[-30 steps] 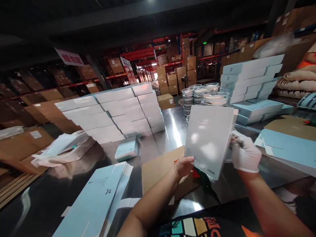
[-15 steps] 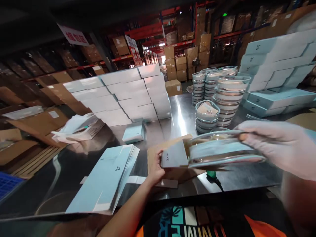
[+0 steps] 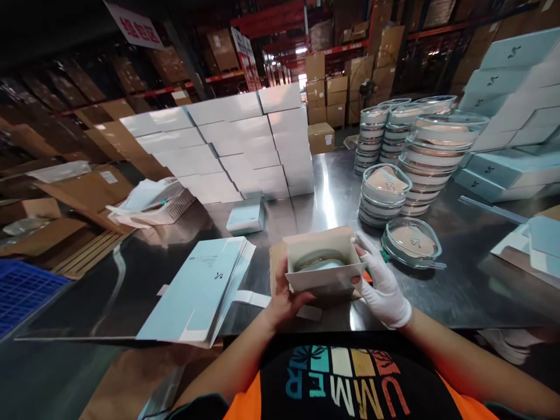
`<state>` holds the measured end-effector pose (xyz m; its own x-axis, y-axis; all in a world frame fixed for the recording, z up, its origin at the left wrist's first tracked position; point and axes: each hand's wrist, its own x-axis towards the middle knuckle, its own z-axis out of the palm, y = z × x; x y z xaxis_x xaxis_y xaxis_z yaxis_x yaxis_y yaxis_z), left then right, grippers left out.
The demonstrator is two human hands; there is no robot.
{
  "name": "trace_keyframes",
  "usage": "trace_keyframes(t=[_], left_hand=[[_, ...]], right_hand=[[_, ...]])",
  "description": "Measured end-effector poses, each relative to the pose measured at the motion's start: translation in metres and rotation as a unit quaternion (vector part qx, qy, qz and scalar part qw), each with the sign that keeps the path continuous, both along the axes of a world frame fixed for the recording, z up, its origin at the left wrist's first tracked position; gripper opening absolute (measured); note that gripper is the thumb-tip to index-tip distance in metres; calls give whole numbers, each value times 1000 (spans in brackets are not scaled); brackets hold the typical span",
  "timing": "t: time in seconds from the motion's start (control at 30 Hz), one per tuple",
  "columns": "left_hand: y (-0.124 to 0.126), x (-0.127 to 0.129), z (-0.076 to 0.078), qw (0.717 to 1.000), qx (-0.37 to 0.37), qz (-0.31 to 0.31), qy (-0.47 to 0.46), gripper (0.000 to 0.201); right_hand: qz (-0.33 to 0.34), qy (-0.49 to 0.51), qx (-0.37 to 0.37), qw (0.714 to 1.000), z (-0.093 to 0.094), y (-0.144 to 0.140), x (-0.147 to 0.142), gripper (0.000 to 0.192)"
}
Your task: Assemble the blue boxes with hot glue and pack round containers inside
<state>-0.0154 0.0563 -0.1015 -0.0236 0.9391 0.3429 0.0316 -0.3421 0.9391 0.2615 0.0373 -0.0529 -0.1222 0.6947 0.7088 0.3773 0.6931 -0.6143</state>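
A small white cardboard box (image 3: 326, 279) is held between my hands, its open end facing up toward me. Inside it lies a round glass dish (image 3: 321, 261), only partly visible. My bare left hand (image 3: 283, 300) grips the box's left side, thumb along the front. On the right side, my right hand (image 3: 382, 287), in a white glove with bare fingertips, holds the box's edge. Just right of that hand, a glass dish (image 3: 413, 242) with a printed tan insert sits on the table. A stack of flat light-blue cartons (image 3: 192, 289) lies to the left.
Stacked glass dishes (image 3: 385, 195) stand behind my right hand. White boxes (image 3: 245, 143) form a wall at the back of the metal table (image 3: 332, 192). More light-blue boxes (image 3: 503, 169) are piled at right. A small blue box (image 3: 245, 217) and white basket (image 3: 160, 204) sit left.
The glass dish from my right hand is now inside the box. That hand has moved left onto the box, whose opening now faces up. The view has shifted slightly.
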Motion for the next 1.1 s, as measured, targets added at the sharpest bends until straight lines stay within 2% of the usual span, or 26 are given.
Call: trace_keyframes(t=[0.07,0.13,0.2,0.27,0.3,0.37,0.43,0.47,0.5,0.57,0.63,0.7,0.8,0.87,0.93,1.03,1.1], left_hand=[[-1,3,11,994,91,-22,59,55],[-1,7,16,988,132,-18,75,44],[-1,11,13,988,143,51,34,51],[-1,11,5,982,154,110,-7,70],[0,9,0,981,158,112,-3,76],[1,1,-7,983,161,77,53,70],[3,-11,-9,978,164,65,111,57],[4,-17,-10,973,176,78,125,53],[6,-23,-9,966,199,98,133,51],[9,-34,-9,946,256,122,157,52],[14,-43,-9,930,296,123,182,55],[17,-49,-10,925,302,126,195,60],[19,-49,-14,928,283,145,195,68],[18,-46,-17,930,273,156,191,69],[17,-43,-19,932,270,163,181,66],[18,-38,-17,936,270,161,160,58],[22,-35,-11,943,254,155,148,57]], right_hand=[[34,67,-34,997,-5,3,-16,52],[50,117,-89,988,-2,6,-33,50],[25,150,-136,979,4,11,-48,45],[-29,175,-146,973,8,16,-58,40],[-52,178,-137,973,10,19,-59,43],[-69,145,-97,982,11,25,-49,47],[-88,39,-53,994,12,30,-21,43],[-121,-42,-40,991,13,32,-1,41],[-178,-132,-34,974,13,34,21,39],[-321,-289,-85,898,13,35,71,42],[-370,-331,-138,857,13,33,119,32],[-399,-329,-176,837,14,30,158,27],[-438,-310,-230,811,19,25,184,35],[-438,-296,-267,806,20,22,175,40],[-407,-288,-299,813,16,19,147,42],[-296,-294,-367,832,3,17,89,35],[-229,-295,-412,831,-3,19,59,32]])
